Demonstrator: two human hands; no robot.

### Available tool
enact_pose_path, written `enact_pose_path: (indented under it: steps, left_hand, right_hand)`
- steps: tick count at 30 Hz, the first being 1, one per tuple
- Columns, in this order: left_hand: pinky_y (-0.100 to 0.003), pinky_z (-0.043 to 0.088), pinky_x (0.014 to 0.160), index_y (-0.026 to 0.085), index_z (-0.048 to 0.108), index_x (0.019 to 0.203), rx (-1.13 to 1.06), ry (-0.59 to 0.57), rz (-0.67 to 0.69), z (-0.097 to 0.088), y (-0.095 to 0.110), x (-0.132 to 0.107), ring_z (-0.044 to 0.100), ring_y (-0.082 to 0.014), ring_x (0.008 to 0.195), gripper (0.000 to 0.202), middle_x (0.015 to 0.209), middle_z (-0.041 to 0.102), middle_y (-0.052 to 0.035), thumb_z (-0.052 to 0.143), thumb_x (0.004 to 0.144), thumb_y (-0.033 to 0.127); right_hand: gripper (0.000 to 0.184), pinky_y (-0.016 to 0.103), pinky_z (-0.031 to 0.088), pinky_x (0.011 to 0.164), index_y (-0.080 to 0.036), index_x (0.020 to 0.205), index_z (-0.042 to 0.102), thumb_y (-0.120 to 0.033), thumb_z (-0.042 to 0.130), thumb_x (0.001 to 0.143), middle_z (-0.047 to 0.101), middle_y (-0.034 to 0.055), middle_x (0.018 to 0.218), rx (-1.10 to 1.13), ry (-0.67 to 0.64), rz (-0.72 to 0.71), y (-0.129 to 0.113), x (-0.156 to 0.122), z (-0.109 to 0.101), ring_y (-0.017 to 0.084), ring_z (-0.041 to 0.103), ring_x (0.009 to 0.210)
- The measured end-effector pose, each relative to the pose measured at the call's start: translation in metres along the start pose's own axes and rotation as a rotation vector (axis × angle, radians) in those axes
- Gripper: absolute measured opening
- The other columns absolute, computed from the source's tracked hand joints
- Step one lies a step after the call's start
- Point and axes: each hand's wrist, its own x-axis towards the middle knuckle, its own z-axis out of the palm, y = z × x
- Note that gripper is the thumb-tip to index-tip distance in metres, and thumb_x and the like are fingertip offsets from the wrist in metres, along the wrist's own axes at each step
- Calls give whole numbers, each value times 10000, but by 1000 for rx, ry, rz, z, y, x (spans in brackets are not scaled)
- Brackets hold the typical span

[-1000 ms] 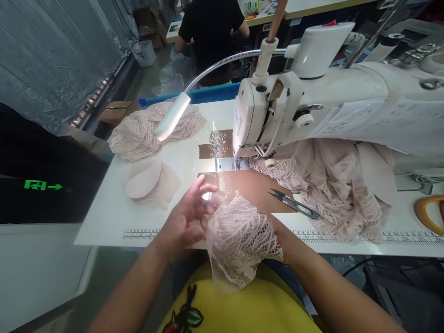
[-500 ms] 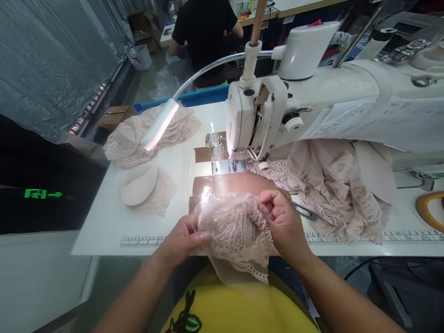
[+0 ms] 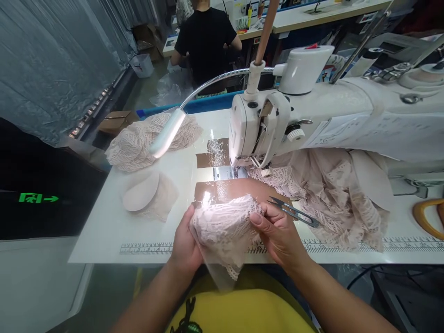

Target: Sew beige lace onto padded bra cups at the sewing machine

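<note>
Between my hands, above the table's front edge, is a beige lace bra cup with sheer mesh and a scalloped edge hanging down. My left hand grips its left side, the fingertips partly hidden behind the fabric. At the upper right edge, my right hand pinches the lace between thumb and fingers. A pair of thread snips lies beside the right hand, its blades pointing left. Beyond the cup stands the white sewing machine, its needle area over a metal plate.
Lace pieces lie piled at the back left, with a smooth oval pad in front. More lace fabric is heaped right of the needle. A lamp hangs over the table. Orange-handled scissors lie far right. A person sits beyond.
The lace cup has been turned and folded over, its hanging edge now further left. My right hand has shifted its pinch along the edge, and the snips show more fully. The camera view has tilted up slightly.
</note>
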Motion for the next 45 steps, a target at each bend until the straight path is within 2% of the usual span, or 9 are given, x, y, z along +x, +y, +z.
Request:
enact_pose_path:
  steps: [6, 10, 14, 16, 19, 22, 26, 37, 45]
  left_hand:
    - [-422, 466, 931, 168, 564, 1250, 156, -221, -44, -8, -16, -14, 629, -283, 1031, 634, 1067, 684, -117, 649, 747, 545]
    - [-293, 508, 628, 158, 714, 817, 403, -247, -77, -28, -11, -28, 630, -168, 597, 134, 662, 680, -44, 730, 718, 246]
    - [-226, 426, 489, 138, 621, 526, 612, -564, -66, -48, 26, -42, 554, -118, 480, 280, 545, 627, -50, 668, 789, 222]
    - [-270, 492, 667, 171, 691, 741, 748, -523, 172, -43, 44, -47, 631, -171, 730, 95, 793, 691, -77, 660, 800, 237]
    - [-376, 397, 1006, 247, 591, 1213, 1040, -363, 467, -21, 59, -43, 433, -300, 1255, 594, 1356, 500, -100, 798, 659, 303]
    - [-331, 468, 860, 202, 603, 1139, 1197, -439, 310, -7, 57, -30, 555, -251, 1029, 543, 1139, 598, -90, 799, 653, 343]
    - [-203, 380, 552, 142, 566, 816, 1119, -408, 141, -8, 44, -20, 455, -101, 630, 297, 718, 488, 16, 720, 740, 385]
    - [-239, 394, 618, 109, 640, 906, 1097, -430, 143, 3, 51, -13, 490, -129, 699, 289, 776, 556, -35, 639, 824, 387]
    - [-220, 338, 546, 126, 597, 723, 1231, -427, 290, 13, 50, -7, 415, -98, 597, 255, 641, 481, 2, 541, 881, 320]
  right_hand:
    - [323, 251, 379, 553, -191, 556, 561, -385, 809, 626, 473, -33, 570, 132, 46, 27, 2, 4, 11, 108, 409, 567]
    - [302, 245, 388, 534, -193, 554, 581, -366, 822, 610, 510, -34, 550, 219, 75, 72, -4, 8, 10, 101, 429, 536]
    - [270, 230, 403, 519, -207, 591, 582, -349, 807, 640, 533, -44, 565, 186, 91, 19, -16, 9, 4, 95, 455, 522]
    - [230, 227, 405, 512, -208, 635, 602, -343, 784, 677, 572, -36, 608, 21, -64, 12, -22, 7, 6, 101, 488, 540]
    - [154, 226, 407, 528, -196, 707, 633, -312, 725, 750, 618, -15, 666, -299, -411, -60, -28, 0, 16, 114, 530, 585]
    - [115, 233, 410, 560, -197, 747, 647, -283, 649, 822, 630, -8, 673, -541, -543, -172, -30, -6, 25, 120, 545, 603]
    - [167, 260, 439, 611, -214, 716, 647, -280, 595, 860, 661, 16, 733, -697, -407, -300, -30, -8, 28, 153, 592, 679]
    - [202, 269, 445, 576, -204, 619, 598, -238, 609, 818, 651, 26, 693, -679, -247, -349, -36, 4, 32, 152, 594, 636]
    - [135, 250, 425, 539, -199, 767, 647, -332, 653, 793, 665, 10, 697, -668, -181, -150, -35, 8, 24, 137, 567, 597]
